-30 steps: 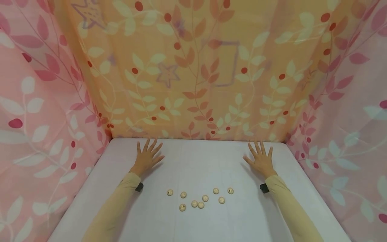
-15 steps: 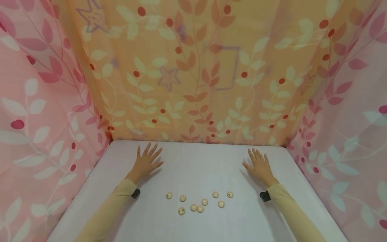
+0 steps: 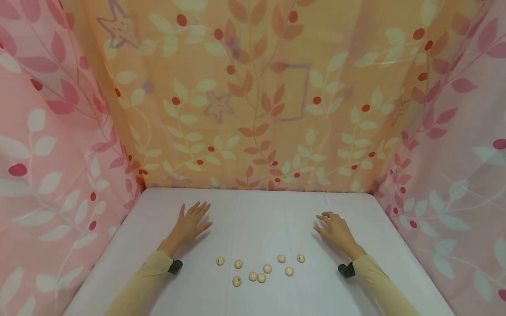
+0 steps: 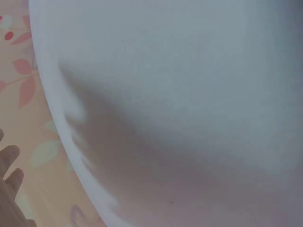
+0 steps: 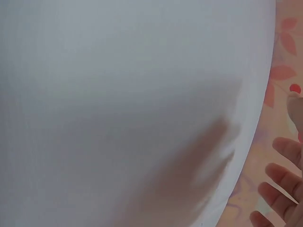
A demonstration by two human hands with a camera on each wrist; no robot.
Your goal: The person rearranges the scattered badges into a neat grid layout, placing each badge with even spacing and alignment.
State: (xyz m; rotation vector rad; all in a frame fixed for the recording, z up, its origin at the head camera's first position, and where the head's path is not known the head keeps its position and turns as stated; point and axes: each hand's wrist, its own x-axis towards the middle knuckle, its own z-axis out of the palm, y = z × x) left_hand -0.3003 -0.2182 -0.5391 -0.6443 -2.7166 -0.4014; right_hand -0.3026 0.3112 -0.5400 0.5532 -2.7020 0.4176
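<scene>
Several small round tan pieces point(image 3: 267, 268) with dark marks on their tops lie in a loose zigzag on the white table, in the head view. Two of them, near the middle of the row, sit side by side. My left hand point(image 3: 188, 224) is beyond and left of the pieces, fingers spread, holding nothing. On the other side my right hand point(image 3: 335, 231) hovers with its fingers loosely bent and nothing in them. Both hands cast shadows on the cloth. Fingers point(image 4: 12, 182) show at the left wrist view's edge, and fingers point(image 5: 279, 194) at the right wrist view's edge.
The white table point(image 3: 261, 224) ends at a yellow leaf-patterned curtain point(image 3: 253, 109) behind. Pink patterned curtains flank it, a left one point(image 3: 59, 175) and a right one point(image 3: 454, 175). A dark wrist camera point(image 3: 175, 266) sits at the left cuff, another dark camera point(image 3: 346, 270) at the right.
Both hands have drawn back from the table's far edge toward the body. The right hand's fingers have gone from spread to loosely bent. The round pieces keep their arrangement.
</scene>
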